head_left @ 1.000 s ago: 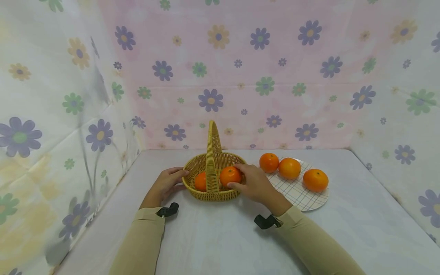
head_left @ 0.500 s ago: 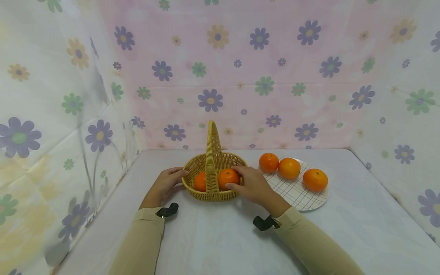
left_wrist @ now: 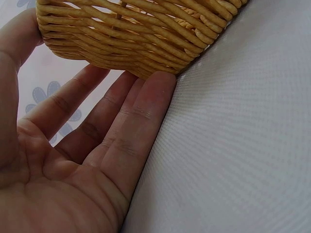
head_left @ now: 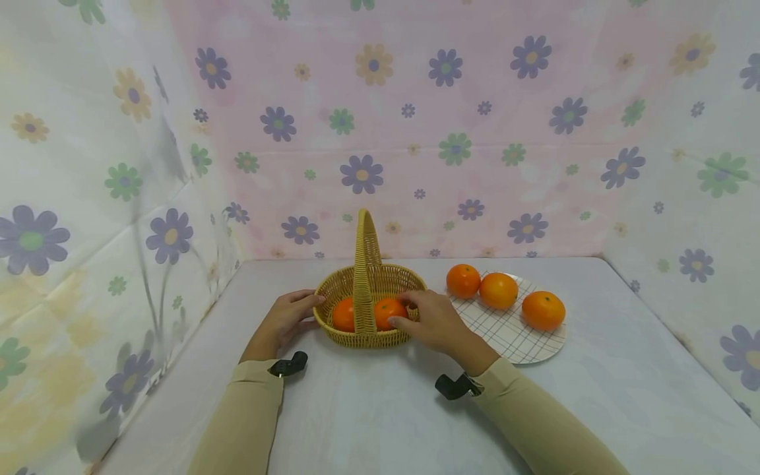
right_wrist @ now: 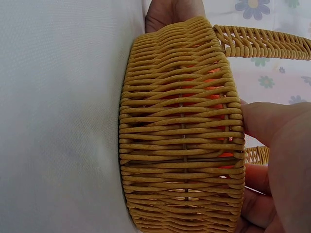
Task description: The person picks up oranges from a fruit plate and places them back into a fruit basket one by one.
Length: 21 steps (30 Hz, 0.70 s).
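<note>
A yellow-brown wicker basket (head_left: 338,280) with a tall handle stands on the table. Its left end is held by my left hand (head_left: 289,318): the thumb lies over the rim, while fairly straight fingers (left_wrist: 138,116) touch the outer wall from below. Inside, left of the handle, sits one orange (head_left: 344,315). Right of the handle, my right hand (head_left: 436,320) grips a second orange (head_left: 387,312) low in the basket, thumb on the near side, fingers on the far side. The right wrist view shows only bits of orange through the weave (right_wrist: 184,145).
To the right lies a round white plate (head_left: 522,349) with a grid pattern, bearing three oranges (head_left: 498,291). Flowered cloth (head_left: 404,132) hangs behind and on both sides of the pale table (head_left: 356,409).
The orange in my right hand has gone down and slightly left, deeper into the basket, and the hand has followed it. My left hand keeps its place on the basket.
</note>
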Motion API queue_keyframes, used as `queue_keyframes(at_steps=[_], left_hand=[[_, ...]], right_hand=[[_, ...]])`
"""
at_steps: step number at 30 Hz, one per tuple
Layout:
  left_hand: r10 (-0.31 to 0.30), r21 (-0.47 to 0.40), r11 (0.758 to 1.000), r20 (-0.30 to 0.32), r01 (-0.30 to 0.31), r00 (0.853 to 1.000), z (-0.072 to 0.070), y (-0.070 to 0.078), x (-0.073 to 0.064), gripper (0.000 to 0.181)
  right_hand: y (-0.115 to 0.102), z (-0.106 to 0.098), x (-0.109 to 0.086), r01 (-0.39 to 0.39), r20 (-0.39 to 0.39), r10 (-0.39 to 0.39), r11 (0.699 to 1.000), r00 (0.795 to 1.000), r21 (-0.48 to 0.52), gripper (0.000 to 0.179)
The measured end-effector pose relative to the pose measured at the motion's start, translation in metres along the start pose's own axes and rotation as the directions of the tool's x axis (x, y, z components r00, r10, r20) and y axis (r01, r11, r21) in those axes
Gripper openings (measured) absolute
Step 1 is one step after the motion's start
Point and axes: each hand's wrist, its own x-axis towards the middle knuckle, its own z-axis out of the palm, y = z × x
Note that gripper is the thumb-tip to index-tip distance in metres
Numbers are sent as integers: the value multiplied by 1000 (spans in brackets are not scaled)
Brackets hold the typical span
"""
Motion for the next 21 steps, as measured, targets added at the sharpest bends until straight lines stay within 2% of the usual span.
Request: queue_keyframes(at_steps=[21], left_hand=[[-11,14,1000,-13,11,1000,0,-1,0,60]], right_hand=[[-1,0,-1,-4,8,4,1000,1000,-18,52]])
